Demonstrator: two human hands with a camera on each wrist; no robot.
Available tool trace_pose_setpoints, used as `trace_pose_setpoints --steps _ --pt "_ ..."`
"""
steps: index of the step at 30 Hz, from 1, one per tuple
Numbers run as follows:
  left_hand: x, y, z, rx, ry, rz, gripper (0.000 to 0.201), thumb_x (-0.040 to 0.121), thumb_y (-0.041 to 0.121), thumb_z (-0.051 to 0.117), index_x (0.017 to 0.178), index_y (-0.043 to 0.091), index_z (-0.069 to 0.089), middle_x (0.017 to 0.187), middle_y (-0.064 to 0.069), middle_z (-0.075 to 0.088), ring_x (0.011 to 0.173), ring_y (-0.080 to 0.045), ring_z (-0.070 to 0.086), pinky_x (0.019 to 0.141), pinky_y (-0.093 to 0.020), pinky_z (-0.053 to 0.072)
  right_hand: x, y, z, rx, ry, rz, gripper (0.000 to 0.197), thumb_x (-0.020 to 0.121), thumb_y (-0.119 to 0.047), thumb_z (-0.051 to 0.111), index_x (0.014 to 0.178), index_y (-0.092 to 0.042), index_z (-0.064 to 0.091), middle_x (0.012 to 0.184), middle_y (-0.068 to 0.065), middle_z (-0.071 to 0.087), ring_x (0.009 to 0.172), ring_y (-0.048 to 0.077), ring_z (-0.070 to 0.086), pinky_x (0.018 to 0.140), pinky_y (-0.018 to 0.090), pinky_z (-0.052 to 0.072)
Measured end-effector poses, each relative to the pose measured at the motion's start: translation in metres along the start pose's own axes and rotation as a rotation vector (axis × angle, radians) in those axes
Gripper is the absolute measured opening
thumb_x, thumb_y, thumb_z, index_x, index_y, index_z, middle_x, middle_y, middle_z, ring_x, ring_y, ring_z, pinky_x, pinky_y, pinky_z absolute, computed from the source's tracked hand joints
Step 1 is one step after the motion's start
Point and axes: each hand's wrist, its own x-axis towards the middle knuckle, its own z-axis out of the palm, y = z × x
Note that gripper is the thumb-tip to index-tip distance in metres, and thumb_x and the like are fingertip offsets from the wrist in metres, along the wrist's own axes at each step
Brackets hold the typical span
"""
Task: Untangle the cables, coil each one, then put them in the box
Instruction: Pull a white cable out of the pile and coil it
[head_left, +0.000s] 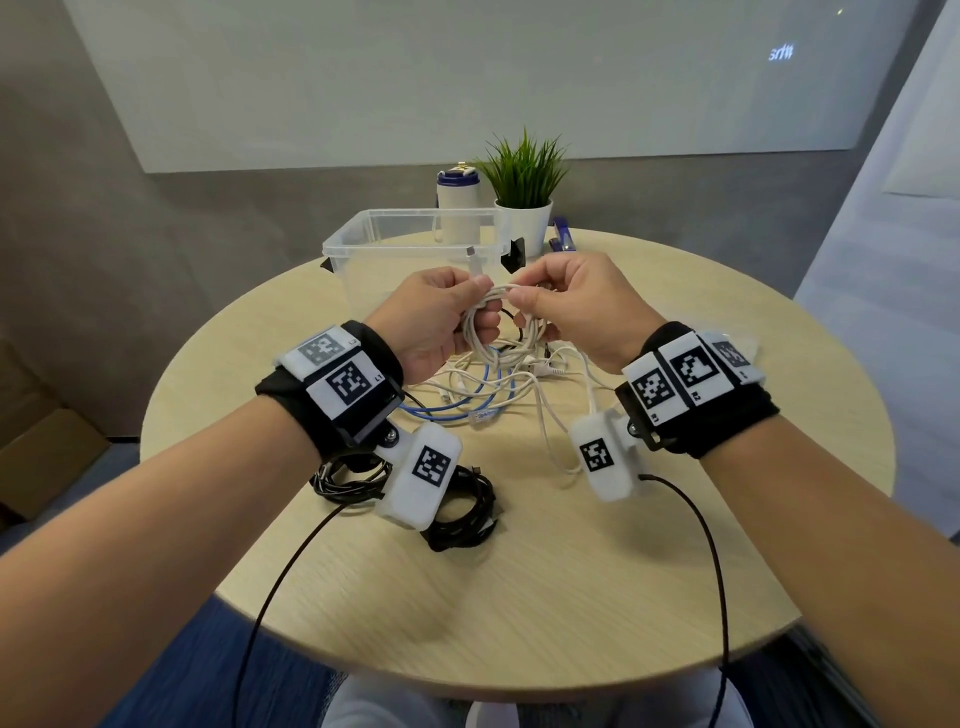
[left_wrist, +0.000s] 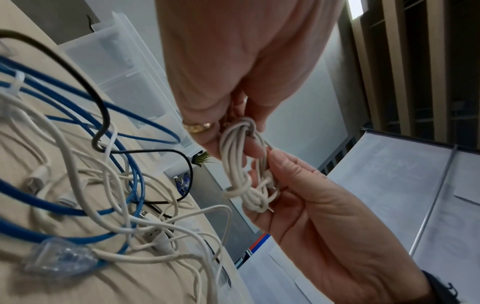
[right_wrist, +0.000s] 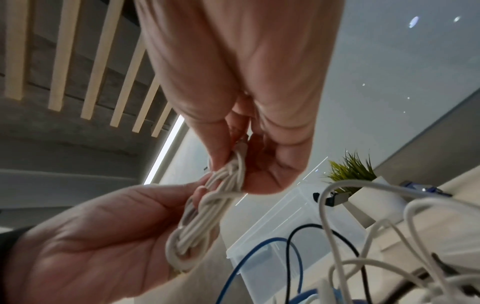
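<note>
white cable coil (head_left: 501, 322) between hands | left hand (head_left: 436, 317) grips it | right hand (head_left: 576, 306) pinches it

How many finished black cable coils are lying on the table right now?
2. One black coil lies under the left wrist; the other black coil lies just right of it, nearer the table edge. Both are partly hidden by the wrist camera.

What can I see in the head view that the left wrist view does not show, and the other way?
Only the head view shows two coiled black cables on the table, a bottle and both wristbands. Only the left wrist view shows a gold ring and the blue cable's clear plug. Both show the left hand and right hand holding the white coil, the loose tangle and the box.
</note>
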Motion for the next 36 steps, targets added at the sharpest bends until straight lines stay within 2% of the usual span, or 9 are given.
trace_pose_setpoints --steps 3,9,14,19,23,25,29,32,36 --pt "0.001 0.002 0.002 -0.021 -0.007 -0.018 0.020 0.098 0.012 0.047 0.078 0.010 0.050 0.070 -0.007 0.057 0.052 -0.012 0.056 0.048 -0.023 0.052 0.000 -0.003 0.001 0.056 0.014 0.021 0.014 0.089 -0.007 0.062 0.078 -0.015 0.062 0.074 0.006 0.055 0.065 0.018 0.060 0.065 0.046 0.059" --pt "0.002 0.000 0.001 -0.077 0.023 -0.070 0.019 0.101 0.012 0.042 0.083 0.009 0.048 0.073 -0.009 0.062 0.058 -0.015 0.064 0.049 -0.025 0.053 0.001 -0.010 -0.005 -0.019 -0.001 -0.031 0.017 0.087 0.000 0.062 0.075 -0.011 0.062 0.065 0.008 0.054 0.059 0.019 0.055 0.047 0.024 0.048" --pt "0.003 -0.004 0.003 -0.071 0.088 -0.133 0.019 0.102 0.009 0.036 0.085 0.006 0.044 0.073 -0.010 0.051 0.059 -0.018 0.053 0.042 -0.021 0.050 -0.001 -0.003 -0.001 -0.050 -0.057 -0.060 0.016 0.087 -0.001 0.063 0.075 -0.011 0.065 0.062 0.006 0.057 0.050 0.007 0.054 0.049 0.022 0.045" --pt "0.003 -0.004 0.000 -0.056 0.106 -0.167 0.021 0.103 0.007 0.033 0.085 0.005 0.044 0.071 -0.009 0.047 0.058 -0.017 0.048 0.045 -0.022 0.053 0.000 -0.001 0.002 -0.060 -0.081 -0.041 0.017 0.088 -0.003 0.063 0.075 -0.015 0.064 0.061 0.004 0.058 0.049 0.005 0.053 0.049 0.019 0.043" --pt "0.004 -0.005 -0.003 -0.035 0.133 -0.054 0.022 0.099 0.007 0.044 0.078 0.011 0.041 0.071 -0.010 0.052 0.057 -0.018 0.052 0.043 -0.020 0.049 0.003 -0.003 -0.001 -0.067 -0.056 -0.014 0.014 0.088 -0.005 0.063 0.077 -0.013 0.064 0.062 0.008 0.060 0.050 0.010 0.055 0.050 0.025 0.046" --pt "0.004 -0.005 -0.004 -0.017 0.112 0.048 0.023 0.096 0.007 0.051 0.075 0.013 0.045 0.071 -0.008 0.053 0.059 -0.016 0.053 0.045 -0.020 0.048 0.005 -0.003 -0.004 -0.069 -0.013 0.008 0.010 0.087 -0.005 0.065 0.078 -0.010 0.066 0.063 0.009 0.060 0.054 0.015 0.058 0.053 0.028 0.049" --pt "0.001 -0.002 -0.004 0.045 -0.033 0.160 0.011 0.092 0.008 0.058 0.081 0.010 0.061 0.073 -0.005 0.056 0.059 -0.009 0.054 0.061 -0.023 0.055 0.006 0.000 -0.006 -0.125 -0.002 0.042 0.010 0.085 -0.008 0.068 0.077 -0.002 0.067 0.063 0.009 0.060 0.054 0.013 0.059 0.058 0.031 0.049" --pt "-0.002 -0.002 -0.005 0.122 -0.084 0.156 0.015 0.093 0.012 0.055 0.084 0.009 0.066 0.071 -0.003 0.058 0.058 -0.008 0.055 0.068 -0.026 0.055 0.005 0.002 -0.005 -0.167 0.001 0.060 0.011 0.084 -0.008 0.069 0.079 0.001 0.067 0.064 0.010 0.060 0.054 0.015 0.059 0.056 0.027 0.050" --pt "-0.002 0.002 -0.009 0.220 -0.120 0.087 0.013 0.088 0.014 0.064 0.083 0.003 0.069 0.067 -0.005 0.062 0.059 -0.011 0.058 0.067 -0.028 0.054 0.006 0.003 -0.003 -0.222 -0.005 0.083 0.010 0.084 -0.009 0.070 0.085 0.001 0.069 0.071 0.013 0.064 0.054 0.014 0.061 0.060 0.032 0.055"
